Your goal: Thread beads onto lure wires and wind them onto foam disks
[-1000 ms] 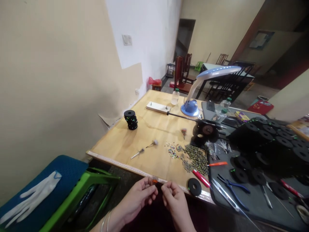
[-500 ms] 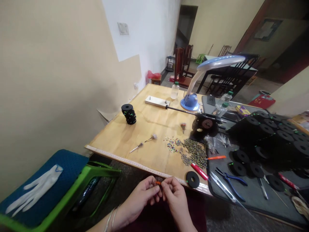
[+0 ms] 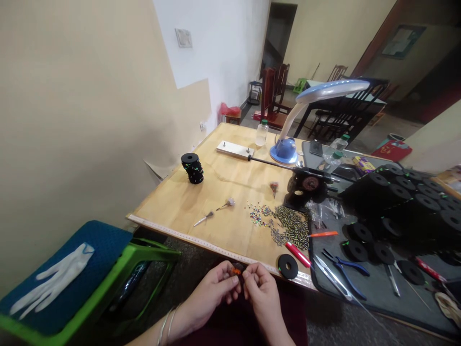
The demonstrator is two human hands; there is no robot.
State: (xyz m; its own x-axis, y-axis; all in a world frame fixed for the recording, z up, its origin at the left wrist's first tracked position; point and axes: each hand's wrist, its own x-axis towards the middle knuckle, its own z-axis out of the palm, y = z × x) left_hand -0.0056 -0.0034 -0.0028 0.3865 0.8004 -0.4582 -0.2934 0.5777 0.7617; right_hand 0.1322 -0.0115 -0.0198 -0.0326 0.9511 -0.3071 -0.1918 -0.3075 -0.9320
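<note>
At the table's front edge, my left hand (image 3: 218, 284) pinches a small orange coiled piece (image 3: 236, 271) with dark, bristly bits around it; its exact kind is too small to make out. My right hand (image 3: 260, 287) is close beside it, thumb and forefinger pressed together. Whatever those fingertips hold, if anything, is hidden. A black foam ring (image 3: 287, 266) lies just right of my hands, near a red-handled tool (image 3: 298, 254). Beyond them spreads a pile of small striped metallic pieces (image 3: 291, 223), with tiny coloured beads (image 3: 258, 215) at its left.
A black spool stack (image 3: 192, 169) stands at the table's left. Behind are a blue lamp (image 3: 284, 150) and a dark clamp device (image 3: 309, 182). Pliers (image 3: 345, 269), tweezers (image 3: 333, 278) and many foam spools (image 3: 392, 197) occupy the grey mat. A white glove (image 3: 54, 278) lies on a stool.
My right fingertips have moved slightly right, away from the orange piece, which now shows more clearly. My left hand keeps its pinch. The view has shifted very slightly.
</note>
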